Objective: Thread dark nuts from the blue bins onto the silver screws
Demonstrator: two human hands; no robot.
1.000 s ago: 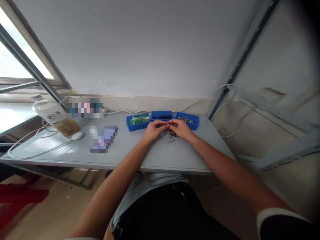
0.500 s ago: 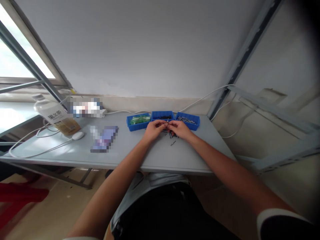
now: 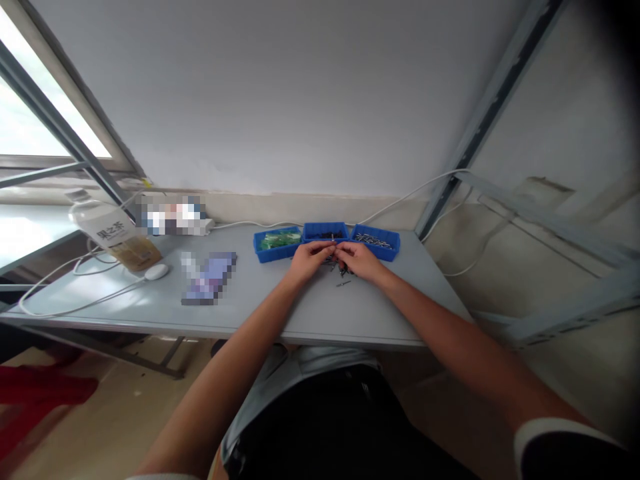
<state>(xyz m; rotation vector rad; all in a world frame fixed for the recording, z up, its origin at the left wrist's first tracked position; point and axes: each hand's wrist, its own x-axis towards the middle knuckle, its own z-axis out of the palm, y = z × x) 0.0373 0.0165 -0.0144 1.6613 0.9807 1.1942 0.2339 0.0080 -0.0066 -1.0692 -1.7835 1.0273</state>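
My left hand (image 3: 309, 259) and my right hand (image 3: 361, 259) meet fingertip to fingertip above the grey table (image 3: 280, 307), both pinched on a tiny part too small to name. Under and just in front of them lies a scatter of small dark screws (image 3: 343, 274), one lying apart nearer me. Behind the hands stand three blue trays in a row: the left tray (image 3: 276, 243) with green pieces, the middle tray (image 3: 325, 232) with dark pieces, the right tray (image 3: 375, 241) with metal screws.
On the table's left are a tilted drink bottle (image 3: 114, 237), a white mouse-like device (image 3: 157, 271) with white cables, and a blurred flat object (image 3: 208, 278). Grey metal frame posts rise at right and left. A red stool (image 3: 35, 393) sits on the floor at left.
Both hands have stayed together at the same spot, with only small finger shifts. The loose screw in front of them has turned slightly.
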